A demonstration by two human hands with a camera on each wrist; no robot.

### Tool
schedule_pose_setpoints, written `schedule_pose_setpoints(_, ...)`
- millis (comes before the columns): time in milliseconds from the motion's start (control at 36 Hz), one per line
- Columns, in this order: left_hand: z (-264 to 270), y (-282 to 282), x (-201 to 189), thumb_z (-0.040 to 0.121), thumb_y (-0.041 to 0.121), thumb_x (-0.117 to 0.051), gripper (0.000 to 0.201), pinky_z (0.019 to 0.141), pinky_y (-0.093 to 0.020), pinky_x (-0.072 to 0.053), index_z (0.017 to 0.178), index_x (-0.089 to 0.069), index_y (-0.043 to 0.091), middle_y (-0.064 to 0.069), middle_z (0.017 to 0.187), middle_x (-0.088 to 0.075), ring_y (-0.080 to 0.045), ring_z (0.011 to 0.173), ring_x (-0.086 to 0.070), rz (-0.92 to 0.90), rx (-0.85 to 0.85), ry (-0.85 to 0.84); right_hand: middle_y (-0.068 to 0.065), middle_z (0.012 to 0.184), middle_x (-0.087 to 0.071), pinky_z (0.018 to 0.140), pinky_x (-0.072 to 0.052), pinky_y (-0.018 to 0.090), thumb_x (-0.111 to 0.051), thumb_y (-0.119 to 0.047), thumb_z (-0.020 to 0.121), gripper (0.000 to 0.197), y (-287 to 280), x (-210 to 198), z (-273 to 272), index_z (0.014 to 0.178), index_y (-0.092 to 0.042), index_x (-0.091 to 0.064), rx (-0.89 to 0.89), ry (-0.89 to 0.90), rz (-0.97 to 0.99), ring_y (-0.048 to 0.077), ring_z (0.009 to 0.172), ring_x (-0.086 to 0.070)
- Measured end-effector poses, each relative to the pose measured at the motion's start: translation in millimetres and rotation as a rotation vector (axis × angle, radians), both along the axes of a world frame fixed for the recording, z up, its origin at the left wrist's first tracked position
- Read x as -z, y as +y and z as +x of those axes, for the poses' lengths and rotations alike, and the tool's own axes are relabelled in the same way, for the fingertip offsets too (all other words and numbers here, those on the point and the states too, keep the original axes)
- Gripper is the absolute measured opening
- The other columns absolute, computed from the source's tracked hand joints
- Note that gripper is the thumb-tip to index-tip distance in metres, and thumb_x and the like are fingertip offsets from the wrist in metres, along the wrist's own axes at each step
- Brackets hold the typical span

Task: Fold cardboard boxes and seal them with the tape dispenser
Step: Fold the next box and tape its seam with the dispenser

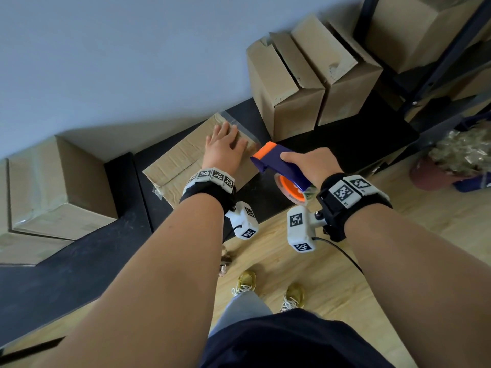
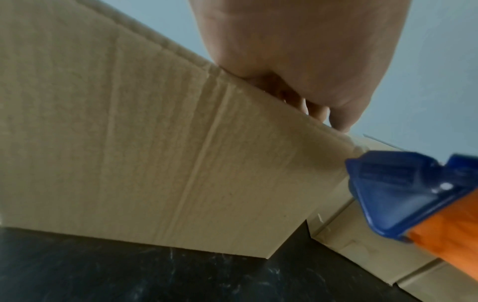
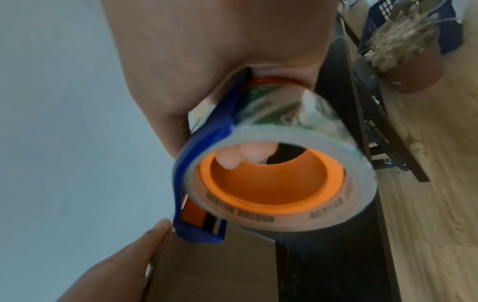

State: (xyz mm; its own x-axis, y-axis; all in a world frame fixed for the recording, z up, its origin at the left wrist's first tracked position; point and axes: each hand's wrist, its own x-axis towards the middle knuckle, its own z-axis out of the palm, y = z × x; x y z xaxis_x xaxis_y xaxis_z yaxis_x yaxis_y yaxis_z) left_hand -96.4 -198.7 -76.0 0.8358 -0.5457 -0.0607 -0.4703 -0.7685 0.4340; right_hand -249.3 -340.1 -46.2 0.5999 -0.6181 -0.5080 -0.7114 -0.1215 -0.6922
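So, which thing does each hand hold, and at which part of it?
The right hand grips the blue and orange tape dispenser around its blue body, above the roll. The left hand holds nothing; it presses flat on the brown cardboard box.

potted plant, blue basket, gold sneakers

Two hands in shot: left hand, right hand. One tape dispenser, one tape roll. Cardboard boxes: at least five in head view. One potted plant. Two shoes.
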Motion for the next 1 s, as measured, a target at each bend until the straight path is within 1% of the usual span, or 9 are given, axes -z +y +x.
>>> schedule_pose_setpoints(111, -1, 0, 0, 0.096, 0.053, -0.041, 0.066, 0.12, -0.037, 0.004, 0.151, -0.026, 0.02, -0.001, 0.161, -0.01, -0.016, 0.148, 0.001, 0.009, 0.006, 0.012, 0.008, 0.093, -0.068, 0.086, -0.055, 0.036, -0.071, -0.054, 0.077, 0.05, 1, -5, 4, 0.098, -0.01, -0.06, 0.042, -0.009, 0.04, 0.024, 0.086, -0.066)
schedule_pose_setpoints(222, -1, 1, 2, 0.094, 0.058, -0.041, 0.07, 0.12, -0.038, 0.003, 0.151, -0.025, 0.02, -0.001, 0.161, -0.01, -0.017, 0.148, 0.001, 0.007, 0.013, -0.002, 0.005, 0.083, -0.064, 0.07, -0.048, 0.03, -0.07, -0.051, 0.08, 0.039, 0, -13, 8, 0.078, -0.014, -0.057, 0.022, -0.002, -0.01, 0.02, 0.076, -0.062)
schedule_pose_setpoints(389, -3, 2, 4, 0.094, 0.057, -0.041, 0.07, 0.12, -0.039, 0.002, 0.151, -0.026, 0.02, -0.002, 0.161, -0.011, -0.018, 0.148, -0.001, 0.013, 0.021, -0.036, 0.002, 0.074, -0.061, 0.068, -0.046, 0.03, -0.07, -0.046, 0.08, 0.035, 2, -22, 20, 0.072, -0.015, -0.056, 0.003, -0.004, -0.05, 0.019, 0.07, -0.06)
schedule_pose_setpoints(583, -3, 1, 4, 0.096, 0.054, -0.041, 0.067, 0.12, -0.039, 0.001, 0.151, -0.026, 0.019, -0.003, 0.161, -0.012, -0.019, 0.149, -0.001, 0.023, 0.022, -0.054, 0.004, 0.084, -0.066, 0.059, -0.045, 0.027, -0.075, -0.04, 0.076, 0.034, -3, -23, 31, 0.091, -0.012, -0.063, 0.113, -0.003, 0.095, 0.018, 0.071, -0.064)
schedule_pose_setpoints(667, -1, 1, 4, 0.096, 0.055, -0.04, 0.067, 0.12, -0.039, 0.001, 0.151, -0.026, 0.019, -0.003, 0.161, -0.012, -0.019, 0.149, -0.001, 0.036, 0.022, -0.05, 0.004, 0.083, -0.069, 0.052, -0.041, 0.027, -0.075, -0.039, 0.075, 0.033, -6, -24, 35, 0.092, -0.012, -0.067, 0.132, 0.017, 0.149, 0.018, 0.065, -0.063)
schedule_pose_setpoints(750, -2, 1, 4, 0.095, 0.057, -0.04, 0.069, 0.121, -0.039, 0.002, 0.151, -0.026, 0.02, -0.002, 0.161, -0.011, -0.018, 0.148, 0.0, 0.025, 0.027, -0.038, 0.003, 0.078, -0.07, 0.06, -0.045, 0.029, -0.072, -0.042, 0.076, 0.027, -9, -22, 36, 0.084, -0.016, -0.07, 0.133, 0.061, 0.199, 0.02, 0.066, -0.064)
schedule_pose_setpoints(889, -6, 3, 6, 0.096, 0.058, -0.034, 0.069, 0.121, -0.038, 0.003, 0.152, -0.023, 0.02, -0.001, 0.161, -0.009, -0.016, 0.148, 0.002, 0.04, 0.021, -0.071, 0.003, 0.064, -0.059, 0.068, -0.046, 0.028, -0.072, -0.032, 0.082, 0.026, -11, -4, 18, 0.07, -0.014, -0.059, 0.238, 0.106, 0.178, 0.017, 0.058, -0.056)
schedule_pose_setpoints(944, -8, 2, 6, 0.095, 0.06, -0.03, 0.071, 0.121, -0.039, 0.002, 0.152, -0.021, 0.019, -0.001, 0.161, -0.008, -0.016, 0.148, 0.002, 0.065, 0.024, -0.092, 0.004, 0.069, -0.06, 0.068, -0.047, 0.028, -0.073, -0.035, 0.083, 0.033, -12, 5, 11, 0.067, -0.013, -0.053, 0.263, 0.1, 0.167, 0.019, 0.062, -0.058)
schedule_pose_setpoints(1000, -10, 3, 7, 0.093, 0.065, -0.029, 0.076, 0.121, -0.039, 0.002, 0.153, -0.018, 0.019, -0.001, 0.161, -0.006, -0.017, 0.148, 0.003, 0.107, 0.036, -0.124, 0.007, 0.082, -0.062, 0.079, -0.05, 0.032, -0.071, -0.041, 0.083, 0.037, -14, 14, 9, 0.07, -0.011, -0.052, 0.269, 0.075, 0.133, 0.025, 0.075, -0.062)
